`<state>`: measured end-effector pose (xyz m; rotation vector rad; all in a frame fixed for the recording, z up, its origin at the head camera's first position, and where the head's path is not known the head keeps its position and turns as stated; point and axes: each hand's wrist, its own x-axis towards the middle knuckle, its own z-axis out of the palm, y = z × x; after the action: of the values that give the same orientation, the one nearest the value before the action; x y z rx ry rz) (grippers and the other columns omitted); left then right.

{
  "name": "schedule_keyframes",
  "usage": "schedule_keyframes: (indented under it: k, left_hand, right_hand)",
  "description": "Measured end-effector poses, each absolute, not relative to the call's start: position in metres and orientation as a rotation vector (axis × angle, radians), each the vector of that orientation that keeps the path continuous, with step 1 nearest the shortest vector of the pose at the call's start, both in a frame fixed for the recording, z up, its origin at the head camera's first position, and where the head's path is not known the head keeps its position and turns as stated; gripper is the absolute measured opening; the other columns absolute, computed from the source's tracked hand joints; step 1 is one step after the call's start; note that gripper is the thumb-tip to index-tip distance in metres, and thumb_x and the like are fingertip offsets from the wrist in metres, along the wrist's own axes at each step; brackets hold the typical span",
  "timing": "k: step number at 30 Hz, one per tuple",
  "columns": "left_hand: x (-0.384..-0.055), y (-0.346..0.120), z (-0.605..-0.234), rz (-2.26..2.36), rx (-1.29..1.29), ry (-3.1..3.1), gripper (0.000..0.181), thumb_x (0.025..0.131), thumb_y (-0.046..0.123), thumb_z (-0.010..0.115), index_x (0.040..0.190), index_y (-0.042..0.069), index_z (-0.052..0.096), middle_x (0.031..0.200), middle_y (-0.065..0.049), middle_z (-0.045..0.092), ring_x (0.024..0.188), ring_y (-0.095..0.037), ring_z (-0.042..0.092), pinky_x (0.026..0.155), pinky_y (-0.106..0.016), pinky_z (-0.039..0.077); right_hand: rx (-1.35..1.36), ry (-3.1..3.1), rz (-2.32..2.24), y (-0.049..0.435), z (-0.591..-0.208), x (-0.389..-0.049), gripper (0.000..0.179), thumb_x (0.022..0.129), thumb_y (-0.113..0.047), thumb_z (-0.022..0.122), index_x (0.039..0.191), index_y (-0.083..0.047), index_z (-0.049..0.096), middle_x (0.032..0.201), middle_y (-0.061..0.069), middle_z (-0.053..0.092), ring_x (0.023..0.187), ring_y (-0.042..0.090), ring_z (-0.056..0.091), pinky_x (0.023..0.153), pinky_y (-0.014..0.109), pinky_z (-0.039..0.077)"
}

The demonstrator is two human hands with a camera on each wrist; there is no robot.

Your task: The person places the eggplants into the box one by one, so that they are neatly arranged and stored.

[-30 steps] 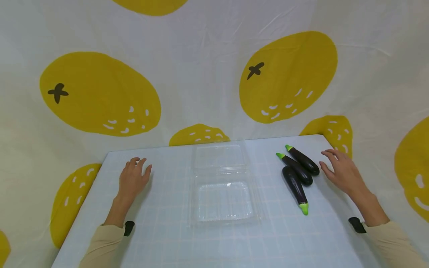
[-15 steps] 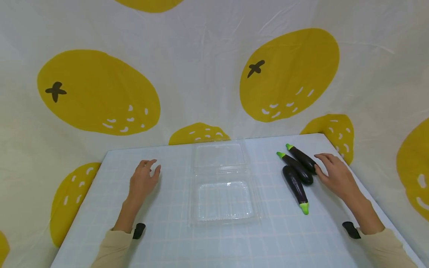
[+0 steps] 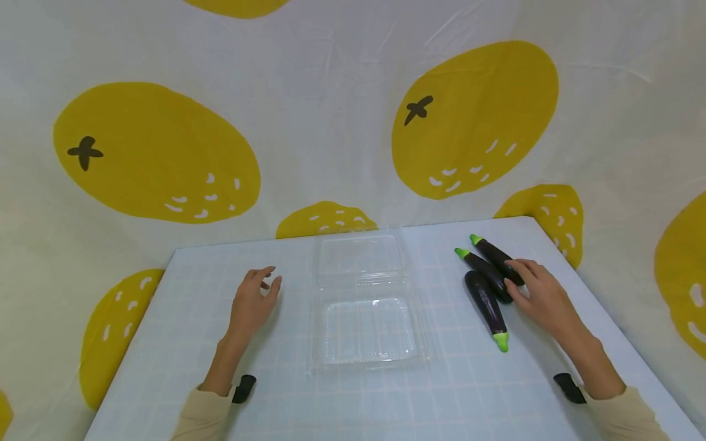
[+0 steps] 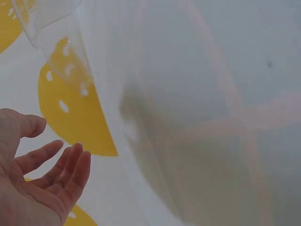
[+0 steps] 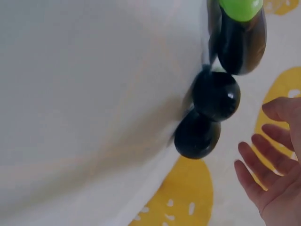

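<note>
Three dark purple eggplants with bright green stem ends lie at the right of the table. The back eggplant (image 3: 493,252) and the middle eggplant (image 3: 481,269) lie side by side; the front eggplant (image 3: 484,301) points its stem toward me. My right hand (image 3: 543,300) hovers over the blunt ends of the back two, fingers loosely bent. In the right wrist view, a gap shows between that hand (image 5: 282,174) and the eggplants (image 5: 216,96). My left hand (image 3: 254,309) holds nothing, its fingers relaxed, left of a clear plastic clamshell container (image 3: 369,334) that lies with its lid back.
A pale checked cloth covers the table (image 3: 353,404), whose back edge meets a white curtain (image 3: 331,122) printed with big yellow fruit. The container's lid (image 3: 361,254) lies toward the back edge. Each wrist wears a dark band (image 3: 244,389).
My right hand has moved left, from beside the eggplants to over their blunt ends. My left hand has moved right, toward the container. The eggplants and container have stayed put.
</note>
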<state>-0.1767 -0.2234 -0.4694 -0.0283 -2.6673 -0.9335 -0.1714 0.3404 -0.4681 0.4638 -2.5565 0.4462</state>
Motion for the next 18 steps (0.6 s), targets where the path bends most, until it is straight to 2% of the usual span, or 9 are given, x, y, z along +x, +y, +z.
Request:
schedule_keyframes:
  k: [13, 18]
  left_hand:
    - [-0.168, -0.199, -0.477, -1.115, -0.07, -2.674, 0.041, 0.1, 0.018, 0.069, 0.135, -0.003, 0.063, 0.117, -0.021, 0.065, 0.089, -0.026, 0.065, 0.075, -0.035, 0.056]
    - [-0.166, -0.193, -0.481, -1.168, -0.132, -2.639, 0.04, 0.1, 0.016, 0.069, 0.134, -0.005, 0.062, 0.114, -0.02, 0.065, 0.088, -0.025, 0.065, 0.074, -0.031, 0.057]
  right_hand:
    - [0.471, -2.626, 0.511, 0.326, -0.471, -0.159, 0.05, 0.084, -0.003, 0.081, 0.129, -0.001, 0.06, 0.124, 0.023, 0.057, 0.108, 0.044, 0.058, 0.09, 0.066, 0.051]
    - [0.533, -2.642, 0.515, 0.322, -0.474, -0.155, 0.052, 0.083, -0.001, 0.082, 0.131, -0.002, 0.061, 0.126, 0.021, 0.057, 0.109, 0.041, 0.058, 0.09, 0.064, 0.052]
